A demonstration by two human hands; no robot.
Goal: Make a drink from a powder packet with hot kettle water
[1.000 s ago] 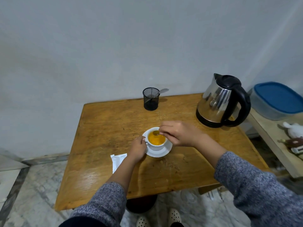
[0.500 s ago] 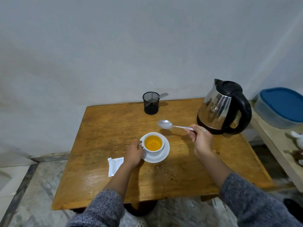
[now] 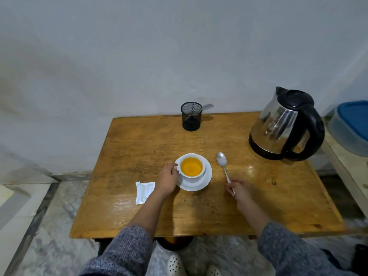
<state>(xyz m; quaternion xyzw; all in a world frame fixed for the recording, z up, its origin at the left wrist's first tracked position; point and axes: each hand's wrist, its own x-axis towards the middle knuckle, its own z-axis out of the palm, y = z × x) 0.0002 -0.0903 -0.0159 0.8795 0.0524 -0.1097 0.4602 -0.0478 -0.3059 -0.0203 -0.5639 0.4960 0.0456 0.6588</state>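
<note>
A white cup (image 3: 192,176) filled with orange drink stands on a white saucer (image 3: 207,181) in the middle of the wooden table (image 3: 139,136). My left hand (image 3: 168,180) grips the cup at its handle on the left side. A metal spoon (image 3: 223,165) lies on the table just right of the saucer, bowl pointing away from me. My right hand (image 3: 240,189) holds the end of its handle. A torn white powder packet (image 3: 143,191) lies left of my left hand. The steel kettle (image 3: 284,124) with a black handle stands at the back right.
A black mesh holder (image 3: 191,116) with a spoon in it stands at the table's back edge by the wall. A blue-lidded container (image 3: 350,126) rests on a lower shelf to the right. The marble floor and my shoes show below the table's near edge.
My right hand lifted the spoon out of the cup, carried it to the right and lowered it onto the table beside the saucer. My left hand stayed on the cup.
</note>
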